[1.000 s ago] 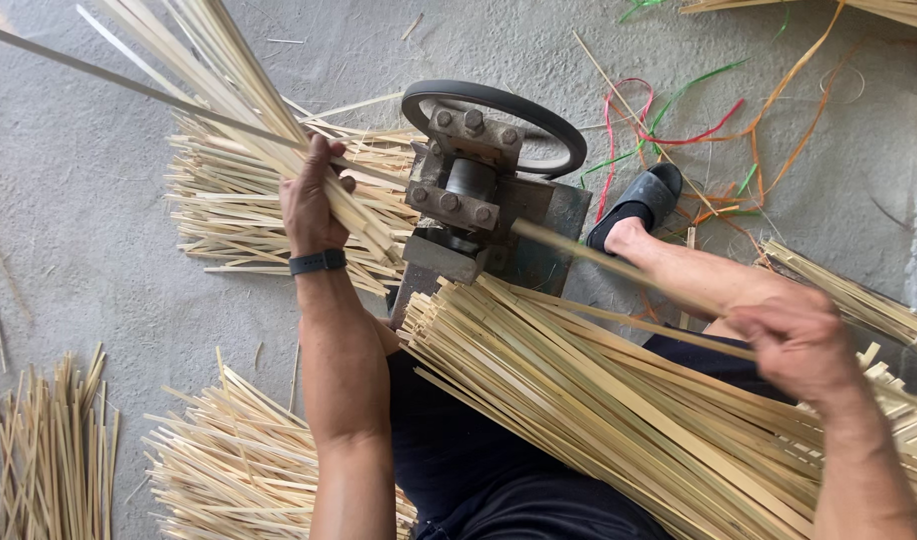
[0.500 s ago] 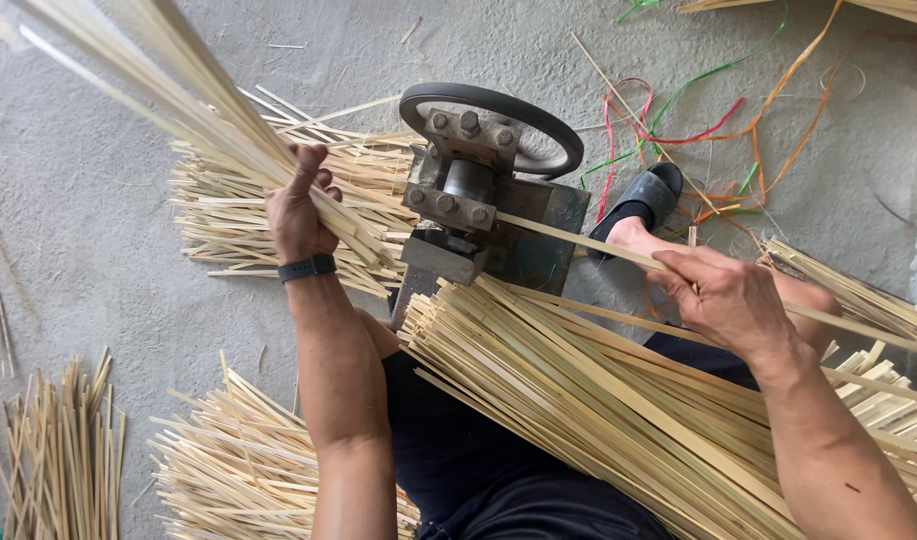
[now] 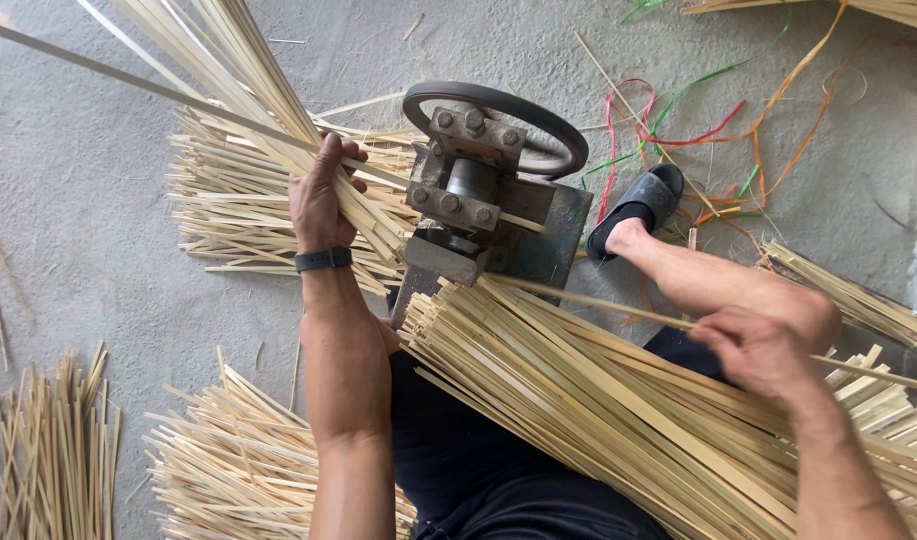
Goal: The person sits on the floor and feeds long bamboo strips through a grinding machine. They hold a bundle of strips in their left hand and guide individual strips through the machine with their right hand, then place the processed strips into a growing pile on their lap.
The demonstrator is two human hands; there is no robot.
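Right hand [image 3: 764, 350] drawn back, fingers pinching strip [image 3: 599, 297]; left hand [image 3: 322, 195] fingers clasp split strips [image 3: 279, 110].

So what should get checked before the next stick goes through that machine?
1. Right hand gripping a stick: ok.
2. Stick reaches the machine: ok.
3. Left hand holding the split sticks on the far side: ok.
4. Fingers clear of the machine's rollers: ok, though near.
5. Foot in its sandal clear of the wheel: ok.
6. Blade sharp: cannot tell.
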